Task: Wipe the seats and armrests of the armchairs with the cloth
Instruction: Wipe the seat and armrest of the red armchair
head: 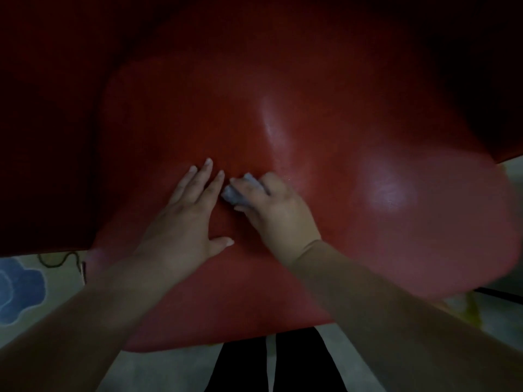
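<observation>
On red armchair seat (297, 123), mid-cushion: both hands close together. Left hand (186, 216) flat on seat, fingers straight and spread, thumb out. Right hand (271, 207) just beside it, fingers curled round small bunched grey cloth (235, 193), pressing it on seat. Glossy highlights on seat right of hands. Pale floor (65, 281) below seat edge.

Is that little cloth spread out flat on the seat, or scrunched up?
Scrunched up. The cloth shows only as a small pale wad poking from under the curled fingers of the right hand.
</observation>
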A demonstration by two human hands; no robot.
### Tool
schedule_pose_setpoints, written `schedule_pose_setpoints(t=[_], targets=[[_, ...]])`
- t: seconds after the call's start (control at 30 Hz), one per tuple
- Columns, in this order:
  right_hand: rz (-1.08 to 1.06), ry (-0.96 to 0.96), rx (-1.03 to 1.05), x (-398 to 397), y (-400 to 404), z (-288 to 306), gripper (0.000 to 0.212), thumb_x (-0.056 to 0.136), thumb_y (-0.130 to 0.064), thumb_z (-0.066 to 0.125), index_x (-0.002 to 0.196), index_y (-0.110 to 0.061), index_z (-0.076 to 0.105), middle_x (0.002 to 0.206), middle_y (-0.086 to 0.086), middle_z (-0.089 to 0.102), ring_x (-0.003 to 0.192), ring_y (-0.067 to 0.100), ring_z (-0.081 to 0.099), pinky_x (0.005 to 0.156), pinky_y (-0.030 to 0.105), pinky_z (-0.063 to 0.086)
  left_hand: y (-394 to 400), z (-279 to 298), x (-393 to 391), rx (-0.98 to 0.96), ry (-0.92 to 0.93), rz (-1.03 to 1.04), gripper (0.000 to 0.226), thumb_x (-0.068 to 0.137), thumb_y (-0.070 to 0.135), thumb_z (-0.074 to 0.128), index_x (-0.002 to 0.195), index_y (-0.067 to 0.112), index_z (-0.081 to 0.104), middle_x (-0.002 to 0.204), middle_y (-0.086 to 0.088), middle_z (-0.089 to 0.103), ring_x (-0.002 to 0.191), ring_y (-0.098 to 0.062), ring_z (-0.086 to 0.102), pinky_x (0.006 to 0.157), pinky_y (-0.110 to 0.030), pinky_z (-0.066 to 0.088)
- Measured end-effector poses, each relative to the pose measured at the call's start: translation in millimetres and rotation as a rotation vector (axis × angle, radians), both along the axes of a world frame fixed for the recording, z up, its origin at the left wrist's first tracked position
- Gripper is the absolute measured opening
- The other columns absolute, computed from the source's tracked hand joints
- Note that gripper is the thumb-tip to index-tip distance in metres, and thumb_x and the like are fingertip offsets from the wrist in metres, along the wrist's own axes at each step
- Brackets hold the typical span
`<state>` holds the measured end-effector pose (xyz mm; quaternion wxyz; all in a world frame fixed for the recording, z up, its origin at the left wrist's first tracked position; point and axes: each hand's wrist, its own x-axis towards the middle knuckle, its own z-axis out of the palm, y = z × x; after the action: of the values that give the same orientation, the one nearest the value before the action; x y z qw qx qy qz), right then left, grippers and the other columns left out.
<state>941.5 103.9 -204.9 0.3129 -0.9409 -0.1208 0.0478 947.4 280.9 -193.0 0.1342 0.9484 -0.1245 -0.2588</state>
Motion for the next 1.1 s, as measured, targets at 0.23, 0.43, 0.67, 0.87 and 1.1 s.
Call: schedule_pose_setpoints(t=[0.23,0.43,0.67,0.87,1.1], targets=[[-0.261,0.099,-0.197,33.8,-94.4,-0.6,0.039,0.088,-0.029,0.066,0.125,-0.017,0.063,0.106,0.018,0.059,0.093,0.038,0.061,0.076,0.037,0.05,-2.0,13.8,4.3,0.101,0.032,-0.027,0.11,0.076,0.057,0.07,0.154,0.03,-0.001,0.159,0.013,-0.021,0.147,-0.009,-0.015,0.119,-0.031,0.006],[-0.422,0.144,0.138,47.7,-88.9,57.0,0.038,0.086,-0.03,0.065,0.124,-0.029,0.061,0.106,-0.005,0.059,0.096,0.005,0.054,0.078,-0.003,0.031,-6.4,69.3,9.1,0.152,-0.026,0.034,0.094,0.087,0.057,0.057,0.155,0.025,0.0,0.161,0.006,-0.017,0.147,-0.014,-0.017,0.118,-0.035,-0.004],[-0.341,0.174,0.317,61.2,-45.7,162.7,0.037,0.088,-0.031,0.064,0.124,-0.03,0.06,0.114,-0.006,0.06,0.103,0.003,0.054,0.087,0.004,0.032,10.2,194.0,10.9,0.156,-0.225,0.144,0.082,0.088,0.05,0.058,0.153,0.021,0.018,0.159,0.003,0.021,0.142,-0.017,0.021,0.116,-0.036,0.026],[-0.271,0.156,0.386,63.2,-17.7,240.3,0.036,0.087,-0.032,0.064,0.123,-0.035,0.059,0.11,-0.013,0.057,0.097,-0.007,0.051,0.083,-0.003,0.031,31.6,282.5,2.2,0.157,-0.345,0.248,0.078,0.083,0.045,0.066,0.149,0.02,0.032,0.149,0.003,0.04,0.134,-0.017,0.032,0.11,-0.036,0.03],[-0.253,0.124,0.428,56.6,16.8,292.1,0.035,0.088,-0.027,0.065,0.122,-0.031,0.06,0.108,-0.013,0.057,0.097,-0.022,0.047,0.081,-0.006,0.029,78.6,339.6,-20.6,0.191,-0.393,0.405,0.08,0.08,0.044,0.07,0.149,0.022,0.034,0.153,0.002,0.033,0.138,-0.023,0.028,0.113,-0.046,0.03]])
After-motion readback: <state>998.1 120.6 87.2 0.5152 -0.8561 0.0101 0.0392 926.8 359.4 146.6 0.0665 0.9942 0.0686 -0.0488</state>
